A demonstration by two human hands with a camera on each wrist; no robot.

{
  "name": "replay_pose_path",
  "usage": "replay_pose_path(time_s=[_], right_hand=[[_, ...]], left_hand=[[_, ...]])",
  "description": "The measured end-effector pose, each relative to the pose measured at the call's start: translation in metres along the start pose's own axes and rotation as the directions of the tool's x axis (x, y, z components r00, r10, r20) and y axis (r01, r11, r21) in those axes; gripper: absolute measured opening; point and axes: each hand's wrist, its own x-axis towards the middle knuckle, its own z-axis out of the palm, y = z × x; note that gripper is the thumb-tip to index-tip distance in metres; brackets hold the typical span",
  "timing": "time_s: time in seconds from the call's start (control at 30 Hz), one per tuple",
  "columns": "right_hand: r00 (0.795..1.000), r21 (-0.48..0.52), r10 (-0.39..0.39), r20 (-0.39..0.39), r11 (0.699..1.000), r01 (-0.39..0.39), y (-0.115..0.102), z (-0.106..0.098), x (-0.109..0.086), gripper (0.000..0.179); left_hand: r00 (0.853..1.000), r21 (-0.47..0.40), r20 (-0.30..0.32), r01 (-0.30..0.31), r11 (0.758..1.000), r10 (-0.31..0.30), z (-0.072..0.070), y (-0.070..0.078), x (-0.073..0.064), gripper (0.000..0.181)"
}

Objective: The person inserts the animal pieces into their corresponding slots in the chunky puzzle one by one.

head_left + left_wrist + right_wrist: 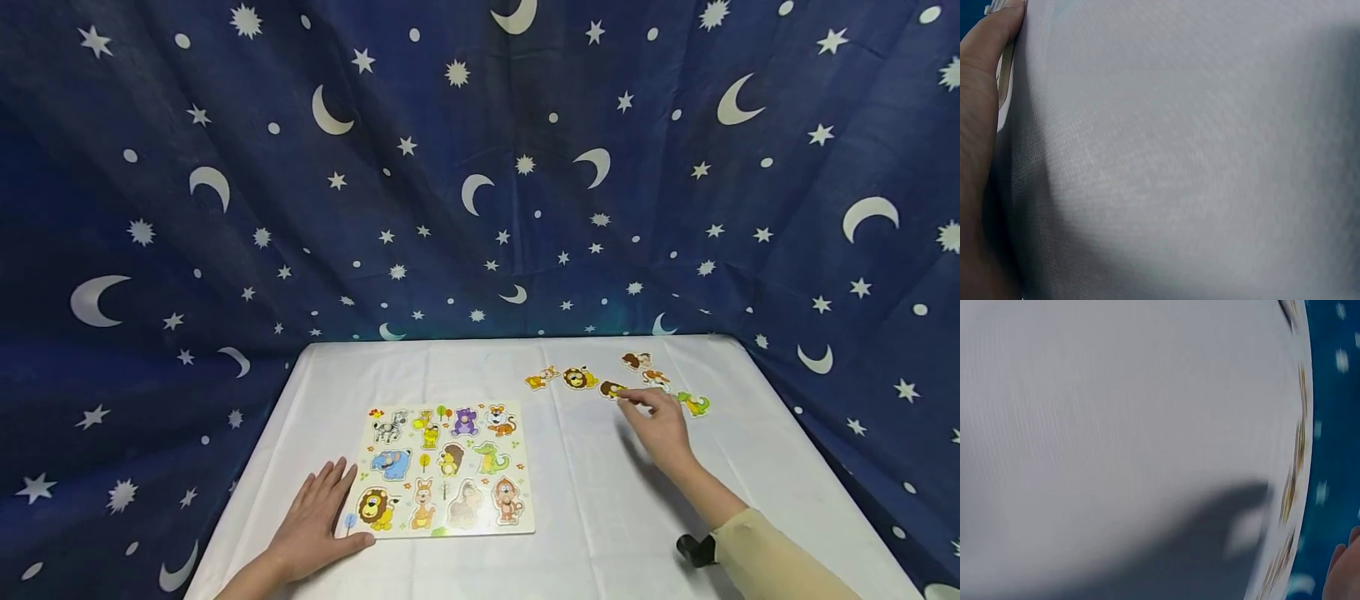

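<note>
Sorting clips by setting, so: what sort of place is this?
Likely a small indoor spot set up for recording, though the room beyond is hidden: a star-and-moon curtain backs a white-covered table with an animal puzzle board on it.

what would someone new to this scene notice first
Probably the dark blue backdrop with white moons and stars, rising behind the white table. Then the colourful animal board on the table, with the left hand at its near left corner. Farther right, the right hand is out by the loose pieces near the table's far edge.
</note>
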Motion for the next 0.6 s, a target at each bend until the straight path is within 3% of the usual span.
replay_pose_path(time_s=[0.13,0.3,0.43,0.6], right_hand=[[0.987,-0.026,0.123,-0.101,0.992,-0.126,0.029,-0.029,0.018,0.02],[0.944,-0.109,0.299,-0.141,0.943,-0.315,0.056,-0.062,0.029,0.031],[0.916,-0.181,0.384,-0.117,0.899,-0.399,0.07,-0.078,0.034,0.035],[0.89,-0.255,0.456,-0.029,0.857,-0.447,0.085,-0.085,0.038,0.04]], left_hand=[[1.0,-0.004,0.003,0.01,1.0,-0.01,0.0,0.0,-0.002,0.115],[1.0,-0.009,0.006,0.013,1.0,-0.013,0.001,0.0,-0.004,0.115],[1.0,-0.005,-0.015,-0.002,1.0,0.002,0.002,0.0,-0.003,0.114],[0.999,0.008,-0.029,-0.013,1.0,0.013,0.001,-0.001,-0.002,0.113]])
